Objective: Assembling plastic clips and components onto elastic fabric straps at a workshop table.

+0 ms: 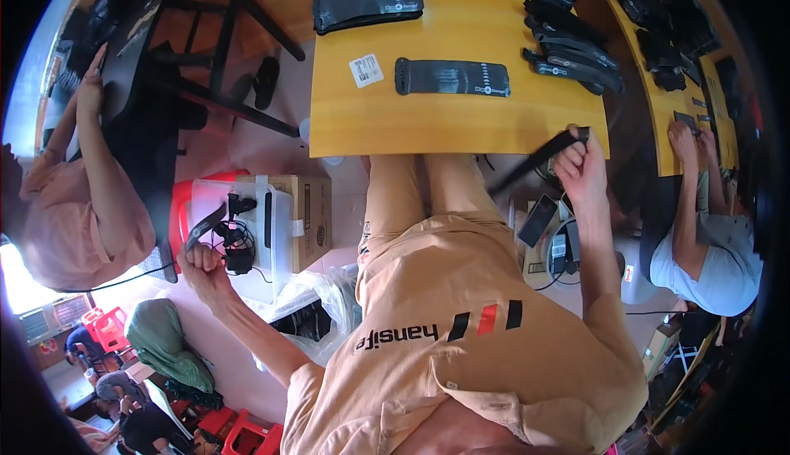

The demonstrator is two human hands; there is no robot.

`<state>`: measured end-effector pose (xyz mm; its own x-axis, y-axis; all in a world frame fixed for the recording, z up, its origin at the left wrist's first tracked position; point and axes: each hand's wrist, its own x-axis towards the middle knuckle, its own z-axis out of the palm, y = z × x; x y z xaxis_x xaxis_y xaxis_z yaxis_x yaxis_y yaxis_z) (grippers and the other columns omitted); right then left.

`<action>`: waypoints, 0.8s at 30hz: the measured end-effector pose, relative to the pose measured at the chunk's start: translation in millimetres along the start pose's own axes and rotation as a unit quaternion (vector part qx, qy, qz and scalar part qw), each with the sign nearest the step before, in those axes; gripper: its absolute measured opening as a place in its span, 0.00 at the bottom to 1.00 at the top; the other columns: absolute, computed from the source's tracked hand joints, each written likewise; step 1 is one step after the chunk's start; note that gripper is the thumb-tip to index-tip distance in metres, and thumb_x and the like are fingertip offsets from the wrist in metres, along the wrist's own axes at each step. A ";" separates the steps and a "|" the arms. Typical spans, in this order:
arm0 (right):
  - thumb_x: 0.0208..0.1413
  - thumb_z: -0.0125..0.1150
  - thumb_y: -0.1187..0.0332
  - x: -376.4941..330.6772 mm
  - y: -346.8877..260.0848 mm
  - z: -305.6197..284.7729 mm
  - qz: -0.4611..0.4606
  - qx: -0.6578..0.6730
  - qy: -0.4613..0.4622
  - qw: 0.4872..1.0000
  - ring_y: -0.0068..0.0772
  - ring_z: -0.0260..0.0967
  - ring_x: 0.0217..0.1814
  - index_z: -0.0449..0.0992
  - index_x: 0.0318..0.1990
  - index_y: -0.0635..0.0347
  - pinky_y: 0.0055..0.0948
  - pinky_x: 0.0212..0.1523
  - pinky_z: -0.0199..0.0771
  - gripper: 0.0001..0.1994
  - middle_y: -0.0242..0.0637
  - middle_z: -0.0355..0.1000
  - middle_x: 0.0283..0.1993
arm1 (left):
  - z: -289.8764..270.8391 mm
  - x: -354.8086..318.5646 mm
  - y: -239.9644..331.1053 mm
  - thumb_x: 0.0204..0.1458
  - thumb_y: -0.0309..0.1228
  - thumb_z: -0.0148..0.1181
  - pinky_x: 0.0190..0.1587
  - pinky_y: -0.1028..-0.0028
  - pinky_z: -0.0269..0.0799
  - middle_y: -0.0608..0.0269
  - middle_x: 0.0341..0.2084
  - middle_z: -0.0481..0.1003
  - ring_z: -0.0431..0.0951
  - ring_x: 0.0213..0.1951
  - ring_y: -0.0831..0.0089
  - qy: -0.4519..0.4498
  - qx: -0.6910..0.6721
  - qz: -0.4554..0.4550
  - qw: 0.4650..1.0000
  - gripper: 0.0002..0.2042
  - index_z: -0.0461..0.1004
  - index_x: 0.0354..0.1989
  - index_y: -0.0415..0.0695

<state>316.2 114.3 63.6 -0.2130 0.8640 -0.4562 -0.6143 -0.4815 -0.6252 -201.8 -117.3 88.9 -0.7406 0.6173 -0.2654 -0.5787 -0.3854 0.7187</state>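
Note:
My right hand (581, 167) is closed on one end of a black strap (535, 163), beside the near right corner of the yellow table (362, 130). The strap slants down to the left, off the table's edge. Far out to the left, my left hand (204, 267) is closed on a short dark strap (206, 226) that sticks up from the fist. On the table lies a flat black band (453, 77) with pale printing. A white label sheet (366, 70) lies to its left.
Stacks of black bands stand at the back left (368, 7) and right (572, 48) of the table. A cardboard box (313, 220) and a plastic bag (329, 286) are on the floor at left. Co-workers sit at left (90, 216) and right (708, 249).

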 end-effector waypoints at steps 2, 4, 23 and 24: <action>0.59 0.45 0.55 -13.7 7.7 17.5 0.038 -0.020 0.011 0.999 0.15 0.41 0.08 0.64 0.32 0.55 0.18 0.10 0.45 0.14 0.18 0.41 0.12 | 27.4 -13.8 -13.3 0.58 0.35 0.48 0.16 0.82 0.50 0.75 0.10 0.51 0.51 0.14 0.84 0.035 0.126 0.036 0.991 0.18 0.54 0.16 0.50; 0.58 0.43 0.61 -15.9 12.6 32.5 -0.001 -0.195 -0.082 0.977 0.15 0.46 0.08 0.65 0.29 0.58 0.18 0.11 0.53 0.12 0.21 0.47 0.11 | 61.2 -20.2 -37.8 0.57 0.37 0.49 0.20 0.82 0.55 0.72 0.14 0.59 0.57 0.18 0.82 -0.006 0.157 0.048 0.986 0.14 0.62 0.21 0.45; 0.44 0.45 0.84 -33.0 -3.8 52.8 -0.128 -0.616 -0.144 0.764 0.18 0.66 0.23 0.76 0.36 0.71 0.17 0.24 0.62 0.13 0.36 0.68 0.21 | 103.5 -11.2 -251.8 0.59 0.36 0.43 0.29 0.78 0.73 0.62 0.22 0.72 0.75 0.24 0.72 0.069 0.080 0.001 0.994 0.11 0.65 0.35 0.41; 0.44 0.45 0.84 -33.8 -4.9 50.6 -0.124 -0.611 -0.140 0.769 0.18 0.68 0.24 0.76 0.37 0.71 0.16 0.25 0.64 0.14 0.35 0.68 0.21 | 101.8 -13.2 -252.1 0.59 0.36 0.43 0.29 0.78 0.73 0.62 0.22 0.72 0.75 0.24 0.72 0.069 0.080 -0.002 0.994 0.11 0.65 0.35 0.41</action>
<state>288.0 95.0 114.2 -0.4646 0.8672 -0.1791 0.4734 0.0723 -0.8779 -11.4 41.6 -23.4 -0.7849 0.5146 -0.3452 -0.5274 -0.2622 0.8082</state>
